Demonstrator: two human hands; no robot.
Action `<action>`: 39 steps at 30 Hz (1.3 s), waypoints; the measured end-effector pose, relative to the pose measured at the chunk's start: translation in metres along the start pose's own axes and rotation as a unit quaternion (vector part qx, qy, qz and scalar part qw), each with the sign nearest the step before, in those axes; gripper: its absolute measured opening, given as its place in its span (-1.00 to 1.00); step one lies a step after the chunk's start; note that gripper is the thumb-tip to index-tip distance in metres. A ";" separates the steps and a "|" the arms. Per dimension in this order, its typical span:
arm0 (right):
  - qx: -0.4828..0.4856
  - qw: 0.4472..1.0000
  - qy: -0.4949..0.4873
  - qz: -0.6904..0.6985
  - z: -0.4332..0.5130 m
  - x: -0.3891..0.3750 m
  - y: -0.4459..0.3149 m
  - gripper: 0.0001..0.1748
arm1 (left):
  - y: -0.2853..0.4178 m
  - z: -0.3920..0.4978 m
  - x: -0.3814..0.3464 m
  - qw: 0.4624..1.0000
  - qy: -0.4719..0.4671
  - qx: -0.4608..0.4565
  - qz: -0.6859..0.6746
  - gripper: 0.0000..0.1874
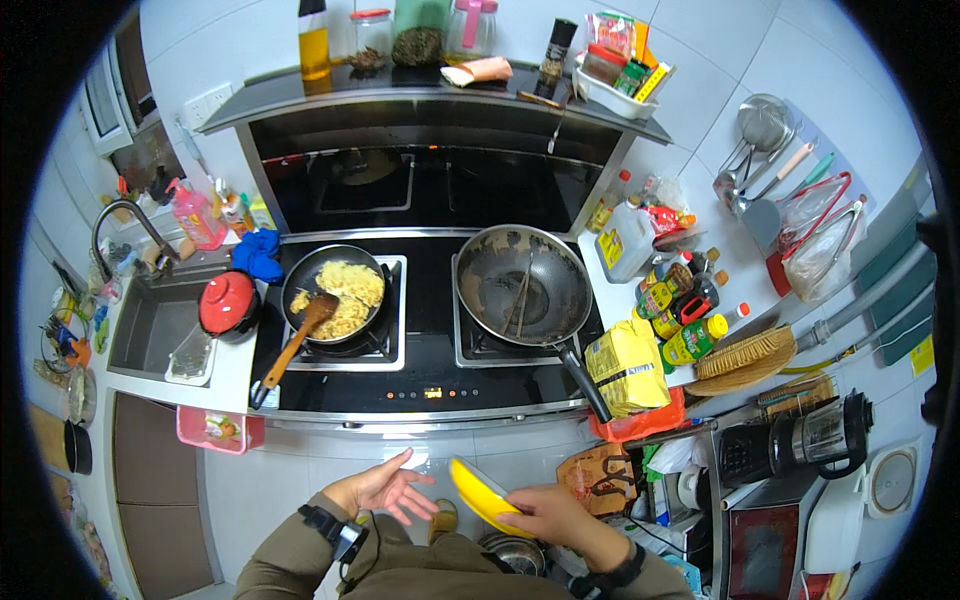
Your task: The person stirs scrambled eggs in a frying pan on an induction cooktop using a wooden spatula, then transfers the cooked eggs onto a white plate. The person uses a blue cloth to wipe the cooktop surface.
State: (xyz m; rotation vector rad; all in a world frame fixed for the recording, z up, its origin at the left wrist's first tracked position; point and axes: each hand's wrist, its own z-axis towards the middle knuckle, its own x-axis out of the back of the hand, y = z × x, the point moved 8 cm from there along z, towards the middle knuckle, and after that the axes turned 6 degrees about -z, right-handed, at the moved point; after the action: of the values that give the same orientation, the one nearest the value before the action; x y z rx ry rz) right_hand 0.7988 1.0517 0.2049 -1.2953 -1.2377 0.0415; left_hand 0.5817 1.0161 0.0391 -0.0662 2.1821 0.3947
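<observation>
My right hand (pixel 544 515) grips a yellow bowl (pixel 484 499), which is tilted on its side in front of my body. To its left, my left hand (pixel 394 487) is held out with spread fingers and nothing in it. Beyond my hands, a dark frying pan (pixel 296 274) on the left burner holds cooked scrambled egg (pixel 351 289). A wooden spatula (pixel 296 349) rests in that pan, its handle reaching over the front of the hob. On the right burner sits a worn wok (pixel 487 277) with a pair of chopsticks (pixel 520 304) inside.
The wok's handle (pixel 589 386) juts over the hob's front edge beside a yellow bag (pixel 626 367). Sauce bottles (pixel 694 339) crowd the right counter. At left are a red-lidded pot (pixel 227 304), a sink (pixel 154 330) and a pink bin (pixel 247 433) below the counter edge.
</observation>
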 end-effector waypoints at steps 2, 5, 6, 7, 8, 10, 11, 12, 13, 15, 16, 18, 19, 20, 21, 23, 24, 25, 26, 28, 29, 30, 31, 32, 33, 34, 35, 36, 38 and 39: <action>0.084 0.996 -0.020 -0.014 0.032 0.003 -0.040 -0.72 | 0.019 -0.031 -0.037 0.998 -0.040 -0.056 -0.015 -0.16; 0.259 0.963 -0.025 -0.075 0.070 0.008 -0.109 -0.75 | 0.048 -0.078 -0.052 0.985 -0.017 -0.160 -0.063 -0.29; 0.298 0.946 -0.048 -0.121 0.083 0.006 -0.128 -0.77 | 0.055 -0.097 -0.052 0.974 -0.023 -0.195 -0.113 -0.31; 0.345 0.927 -0.038 -0.141 0.094 0.010 -0.150 -0.78 | 0.062 -0.116 -0.049 0.959 -0.028 -0.229 -0.163 -0.33; 0.367 0.910 -0.057 -0.183 0.106 0.008 -0.169 -0.79 | 0.069 -0.135 -0.045 0.941 -0.034 -0.262 -0.214 -0.33; 0.373 0.877 -0.136 -0.270 0.129 0.005 -0.197 -0.82 | 0.080 -0.169 -0.030 0.930 0.012 -0.319 -0.183 -0.32; 0.436 0.869 -0.066 -0.226 0.137 0.031 -0.222 -0.82 | 0.089 -0.185 -0.023 0.924 0.037 -0.349 -0.152 -0.31; 0.404 0.878 0.015 -0.256 0.149 0.068 -0.228 -0.77 | 0.097 -0.210 -0.013 0.899 0.092 -0.414 -0.112 -0.27; 0.354 0.884 0.104 -0.286 0.167 0.115 -0.229 -0.76 | 0.100 -0.236 -0.004 0.890 0.126 -0.432 -0.078 -0.24; 0.271 0.859 0.342 -0.267 0.198 0.230 -0.227 -0.82 | 0.108 -0.285 0.008 0.852 0.154 -0.495 -0.071 -0.20; 0.224 0.854 0.427 -0.194 0.212 0.287 -0.215 -0.73 | 0.104 -0.307 0.021 0.823 0.206 -0.521 -0.097 -0.19; 0.051 0.824 0.506 -0.250 0.245 0.380 -0.182 -0.69 | 0.096 -0.344 0.041 0.766 0.264 -0.568 -0.149 -0.16; -0.049 0.799 0.516 -0.305 0.264 0.418 -0.161 -0.62 | 0.091 -0.358 0.051 0.744 0.288 -0.578 -0.173 -0.15; -0.122 0.793 0.495 -0.335 0.283 0.441 -0.136 -0.59 | 0.088 -0.372 0.053 0.723 0.266 -0.615 -0.168 -0.20; -0.220 0.775 0.472 -0.358 0.298 0.463 -0.108 -0.55 | 0.081 -0.382 0.063 0.700 0.292 -0.624 -0.187 -0.21; -0.309 0.800 0.363 -0.364 0.336 0.490 -0.060 -0.40 | 0.069 -0.400 0.075 0.669 0.283 -0.658 -0.199 -0.25; -0.356 0.805 0.304 -0.365 0.351 0.497 -0.038 -0.33 | 0.062 -0.408 0.079 0.689 0.286 -0.640 -0.184 -0.30; -0.348 0.820 0.283 -0.357 0.365 0.503 -0.026 -0.27 | 0.051 -0.414 0.086 0.670 0.302 -0.648 -0.200 -0.32; -0.354 0.840 0.288 -0.293 0.369 0.507 -0.010 -0.27 | 0.037 -0.419 0.090 0.654 0.318 -0.653 -0.211 -0.33; -0.380 0.850 0.310 -0.192 0.379 0.511 0.011 -0.36 | 0.002 -0.424 0.097 0.585 0.380 -0.664 -0.271 -0.35; -0.399 0.849 0.317 -0.141 0.382 0.512 0.019 -0.46 | -0.010 -0.421 0.096 0.582 0.384 -0.661 -0.279 -0.36; -0.410 0.854 0.270 -0.174 0.389 0.513 0.022 -0.32 | -0.022 -0.420 0.092 0.580 0.386 -0.658 -0.286 -0.38; -0.419 0.851 0.261 -0.179 0.393 0.516 0.023 -0.37 | -0.033 -0.418 0.091 0.576 0.412 -0.640 -0.299 -0.40; -0.395 0.872 0.243 -0.157 0.398 0.515 0.023 -0.40 | -0.039 -0.415 0.089 0.549 0.404 -0.664 -0.307 -0.40; -0.383 0.888 0.228 -0.111 0.402 0.513 0.024 -0.42 | -0.049 -0.409 0.088 0.518 0.421 -0.671 -0.323 -0.40; -0.365 0.900 0.213 -0.106 0.405 0.514 0.020 -0.43 | -0.050 -0.405 0.085 0.503 0.408 -0.695 -0.312 -0.40; -0.362 0.903 0.204 -0.108 0.407 0.515 0.019 -0.44 | -0.056 -0.401 0.088 0.505 0.418 -0.678 -0.332 -0.38; -0.360 0.904 0.198 -0.116 0.407 0.516 0.016 -0.45 | -0.057 -0.399 0.087 0.525 0.401 -0.677 -0.325 -0.36; -0.357 0.904 0.193 -0.131 0.408 0.517 0.012 -0.47 | -0.056 -0.394 0.086 0.548 0.380 -0.675 -0.317 -0.33; -0.357 0.904 0.190 -0.139 0.409 0.516 0.010 -0.48 | -0.057 -0.393 0.087 0.551 0.376 -0.674 -0.317 -0.33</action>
State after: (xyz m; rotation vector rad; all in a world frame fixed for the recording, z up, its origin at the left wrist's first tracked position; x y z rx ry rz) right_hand 0.7362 1.6610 0.4453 -1.6228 -1.1119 -0.9072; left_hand 0.2353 0.8510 0.1729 -2.1273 1.7466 1.7266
